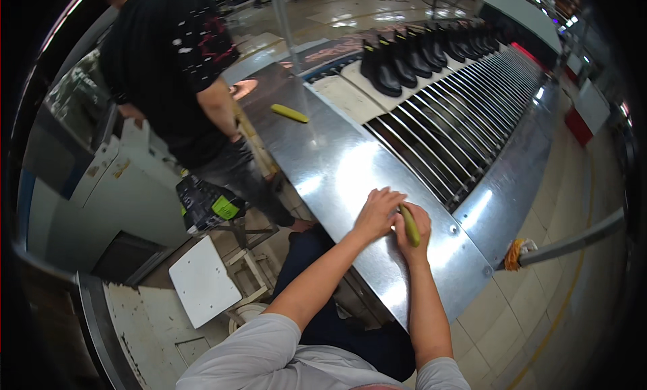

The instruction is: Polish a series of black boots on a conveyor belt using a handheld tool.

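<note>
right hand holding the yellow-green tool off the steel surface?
No: the right hand grips the yellow-green stick-shaped tool while resting on the shiny sheet-metal conveyor cover, beside the left hand.

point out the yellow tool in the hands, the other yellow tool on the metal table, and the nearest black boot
held yellow tool [410,226], head view, middle of its body, showing between the hands
second yellow tool [290,113], head view, middle of its length
nearest black boot [381,72], head view, side of its upper
</note>
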Action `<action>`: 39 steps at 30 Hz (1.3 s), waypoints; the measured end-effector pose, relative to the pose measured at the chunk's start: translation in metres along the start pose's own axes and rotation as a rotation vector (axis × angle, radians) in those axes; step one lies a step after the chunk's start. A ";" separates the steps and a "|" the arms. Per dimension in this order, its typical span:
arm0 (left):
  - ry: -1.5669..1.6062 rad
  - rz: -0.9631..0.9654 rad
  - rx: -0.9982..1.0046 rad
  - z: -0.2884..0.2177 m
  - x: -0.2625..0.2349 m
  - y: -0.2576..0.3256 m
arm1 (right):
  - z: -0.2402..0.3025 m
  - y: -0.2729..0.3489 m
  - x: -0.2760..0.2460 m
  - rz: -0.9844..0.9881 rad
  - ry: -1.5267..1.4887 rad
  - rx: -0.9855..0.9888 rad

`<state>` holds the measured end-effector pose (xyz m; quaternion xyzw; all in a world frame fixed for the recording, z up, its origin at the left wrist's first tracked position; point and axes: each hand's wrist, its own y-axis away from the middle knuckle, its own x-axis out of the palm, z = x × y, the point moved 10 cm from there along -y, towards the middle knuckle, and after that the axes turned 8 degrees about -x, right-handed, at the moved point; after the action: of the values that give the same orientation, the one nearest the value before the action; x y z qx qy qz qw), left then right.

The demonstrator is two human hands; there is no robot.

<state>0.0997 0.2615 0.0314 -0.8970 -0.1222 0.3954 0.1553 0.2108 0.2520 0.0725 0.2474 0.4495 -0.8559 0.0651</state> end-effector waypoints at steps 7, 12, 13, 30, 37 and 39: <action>0.001 -0.066 -0.026 -0.004 -0.005 0.001 | -0.004 0.003 -0.012 -0.085 0.047 0.016; 0.058 -0.105 -0.067 0.007 -0.002 0.001 | -0.014 0.007 -0.010 -0.024 0.026 0.053; 0.079 -0.121 -0.057 0.006 -0.002 -0.001 | -0.014 0.007 -0.011 -0.027 0.038 0.062; 0.097 -0.168 -0.064 0.008 -0.008 -0.002 | -0.013 0.006 -0.010 -0.061 0.004 0.074; 0.104 -0.174 -0.063 0.010 -0.006 -0.001 | -0.011 0.006 -0.003 0.005 0.016 0.054; 0.103 -0.176 -0.058 0.009 -0.006 -0.001 | -0.012 0.006 -0.002 0.012 0.017 0.057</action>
<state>0.0886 0.2625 0.0299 -0.9060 -0.2038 0.3299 0.1697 0.2191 0.2577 0.0632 0.2591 0.4238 -0.8659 0.0592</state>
